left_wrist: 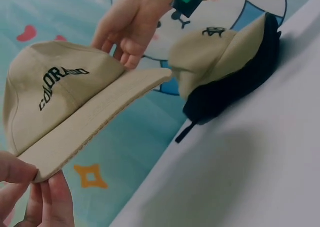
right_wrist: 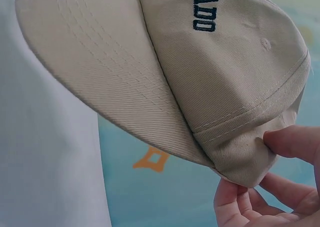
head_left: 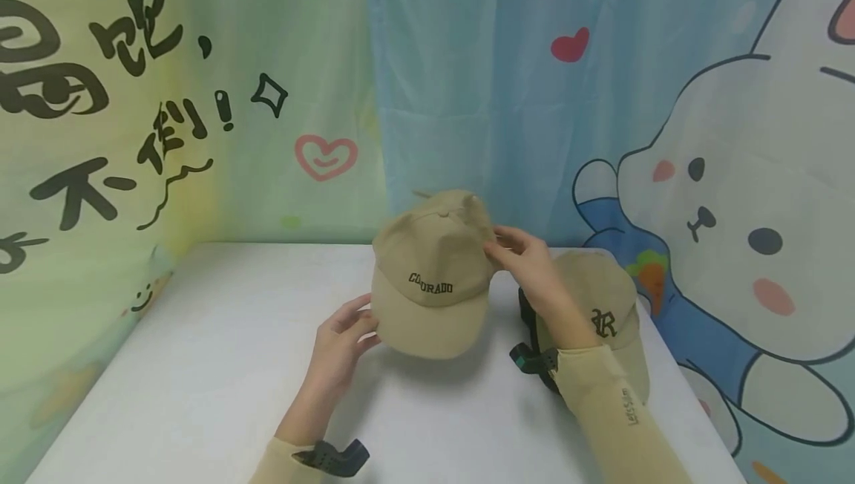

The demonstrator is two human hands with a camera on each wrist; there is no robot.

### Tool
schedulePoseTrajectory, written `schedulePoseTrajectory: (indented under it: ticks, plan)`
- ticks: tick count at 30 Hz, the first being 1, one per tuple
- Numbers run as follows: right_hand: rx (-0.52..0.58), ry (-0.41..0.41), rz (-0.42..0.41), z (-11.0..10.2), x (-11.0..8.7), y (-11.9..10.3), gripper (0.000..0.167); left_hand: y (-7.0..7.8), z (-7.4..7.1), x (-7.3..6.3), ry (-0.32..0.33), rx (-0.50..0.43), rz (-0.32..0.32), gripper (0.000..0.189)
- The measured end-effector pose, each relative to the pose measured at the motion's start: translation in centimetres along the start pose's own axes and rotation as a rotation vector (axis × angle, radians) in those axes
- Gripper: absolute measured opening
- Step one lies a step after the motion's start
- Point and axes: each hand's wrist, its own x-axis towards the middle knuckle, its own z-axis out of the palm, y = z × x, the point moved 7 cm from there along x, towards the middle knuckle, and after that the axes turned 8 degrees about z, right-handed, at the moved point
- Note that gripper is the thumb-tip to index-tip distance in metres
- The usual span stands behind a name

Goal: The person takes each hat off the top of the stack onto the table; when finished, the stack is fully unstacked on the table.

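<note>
A beige baseball cap point(head_left: 434, 261) with dark COLORADO lettering is held up above the white table, its front facing the head camera. My left hand point(head_left: 344, 343) pinches the edge of the brim; in the left wrist view the thumb lies on top and the fingers point(left_wrist: 59, 197) underneath. On the cap's other side, my right hand point(head_left: 534, 269) grips the lower edge of the crown, thumb against the cloth in the right wrist view. A second beige cap point(head_left: 597, 298) with a dark letter emblem stands at the right, partly hidden behind my right forearm; its underside looks black.
The white table point(head_left: 220, 365) stretches out under both hands. Behind it hangs a printed cloth backdrop point(head_left: 434, 61) with hearts, writing and a cartoon rabbit. Dark wrist devices point(head_left: 334, 458) sit on both forearms.
</note>
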Motion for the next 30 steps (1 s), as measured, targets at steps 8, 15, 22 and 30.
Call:
schedulePoseTrajectory:
  ticks: [8,15,22,30]
  plan:
    - [0.049,-0.029,0.008,2.8,0.8,-0.3,0.057,0.8,-2.6,-0.4,0.03,0.007,0.01,0.041]
    - [0.109,-0.082,-0.006,5.9,1.6,-0.6,0.055,1.7,-5.1,-1.0,0.044,0.071,0.017,0.04]
    - [0.138,-0.093,-0.029,9.3,2.2,-1.4,0.052,2.8,-7.8,-1.8,0.089,0.068,0.016,0.042]
    - [0.2,-0.111,-0.044,12.8,2.3,-1.7,0.048,4.1,-11.0,-2.7,0.137,0.133,0.017,0.046]
